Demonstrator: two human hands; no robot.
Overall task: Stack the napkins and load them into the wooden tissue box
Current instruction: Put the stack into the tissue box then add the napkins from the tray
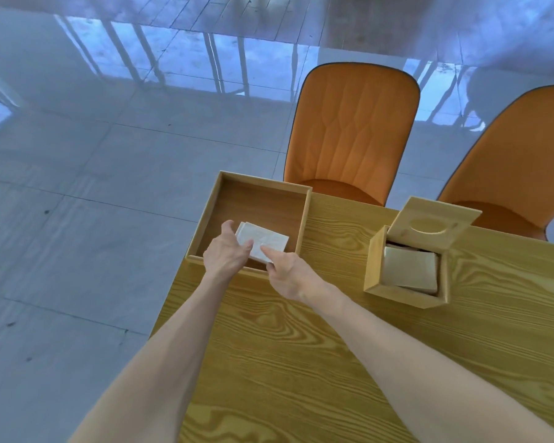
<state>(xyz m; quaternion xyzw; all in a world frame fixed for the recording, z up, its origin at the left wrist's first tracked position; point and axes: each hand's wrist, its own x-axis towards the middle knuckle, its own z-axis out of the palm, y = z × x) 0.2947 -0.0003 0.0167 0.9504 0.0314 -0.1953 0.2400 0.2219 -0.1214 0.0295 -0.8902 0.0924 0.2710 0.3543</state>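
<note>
White napkins (pixel 263 241) sit mid-frame in the wooden tray (pixel 304 225). Left hand (pixel 226 251) and right hand (pixel 285 270) pinch the stack's edges, squaring it up. Next, I'd guess: lift it right to the open tissue box (pixel 373 266), already part-filled.

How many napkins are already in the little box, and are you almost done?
Can't count them, but the wooden tissue box already holds a stack of napkins, lid open. Right now the left hand and right hand are gathering the napkin pile in the tray. That pile must go in next.
</note>
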